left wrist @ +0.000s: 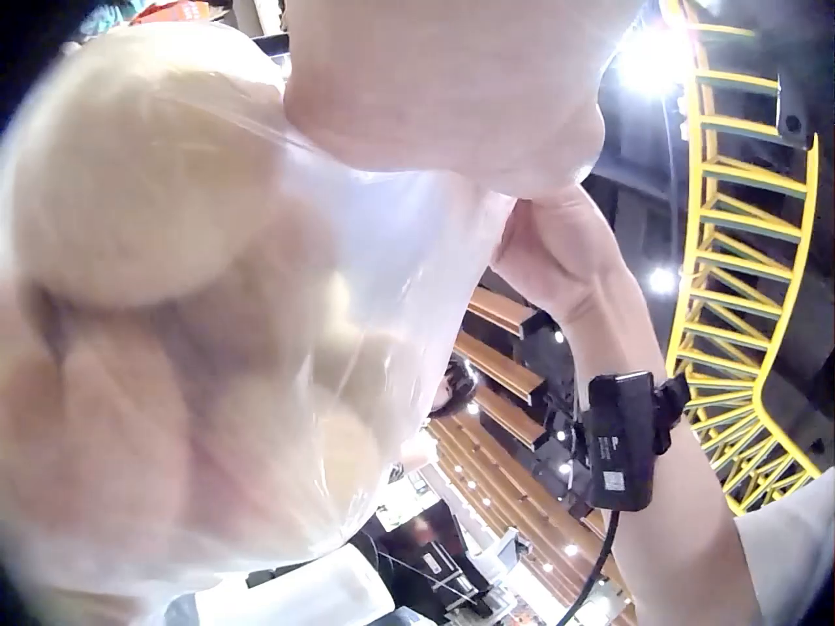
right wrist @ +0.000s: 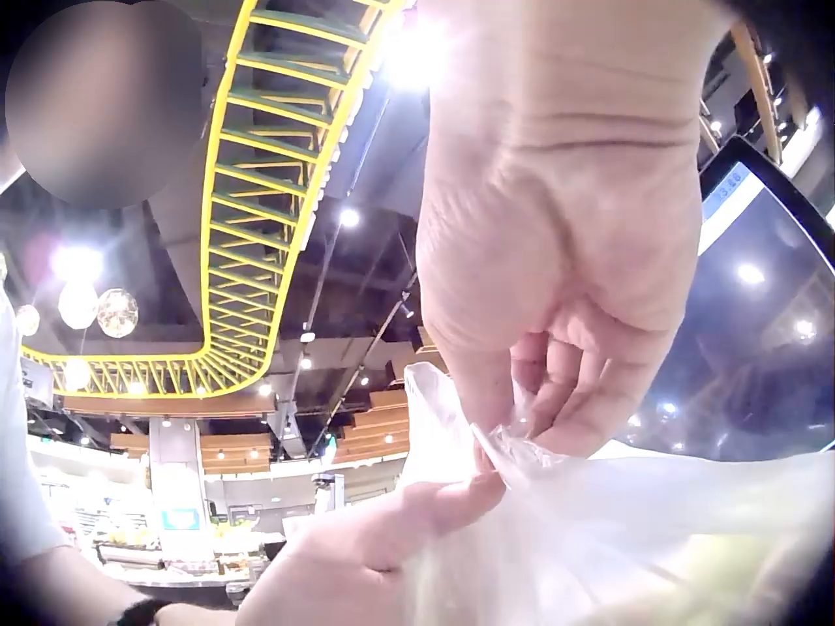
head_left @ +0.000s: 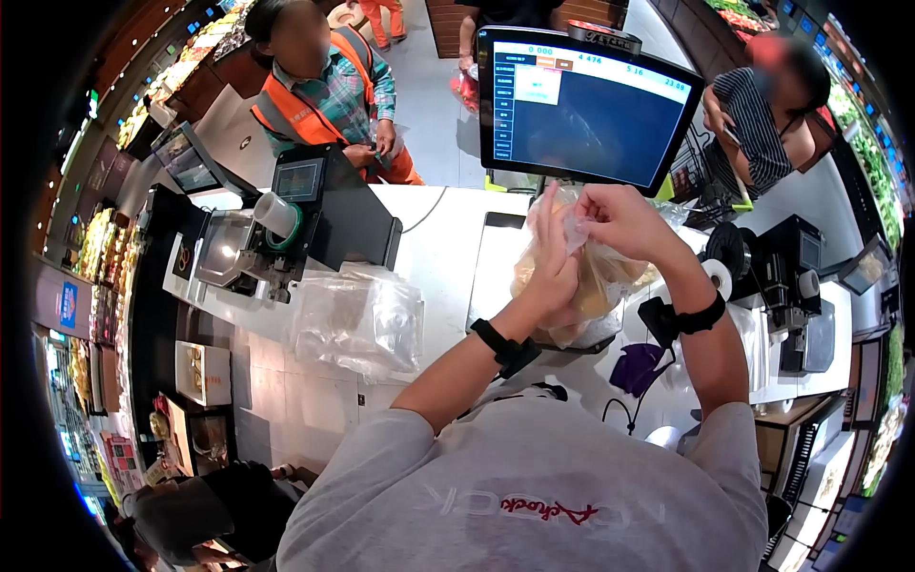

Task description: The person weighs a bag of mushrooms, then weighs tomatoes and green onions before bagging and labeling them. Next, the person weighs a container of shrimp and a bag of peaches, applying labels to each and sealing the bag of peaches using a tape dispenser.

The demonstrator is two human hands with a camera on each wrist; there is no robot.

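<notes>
A clear plastic bag (head_left: 599, 281) full of large, round, pale-yellow produce stands over the counter below the screen. My right hand (head_left: 621, 219) pinches the bag's gathered top between thumb and fingers. Close against it, my left hand (head_left: 553, 262) holds the neck from the left side, its fingers pointing up and away from me. In the left wrist view, the filled bag (left wrist: 170, 378) bulges beside the left palm (left wrist: 444, 91), its film stretched toward the hand. The right wrist view has the right fingers (right wrist: 581, 391) drawing on the thin film right beside the left thumb.
A scale screen (head_left: 586, 110) rises just behind the bag. Loose clear bags (head_left: 357, 319) lie on the counter at left, near a black machine (head_left: 329, 214). Another machine (head_left: 796, 276) and a white roll (head_left: 717, 278) are at right. People stand beyond the counter, one in an orange vest (head_left: 315, 105).
</notes>
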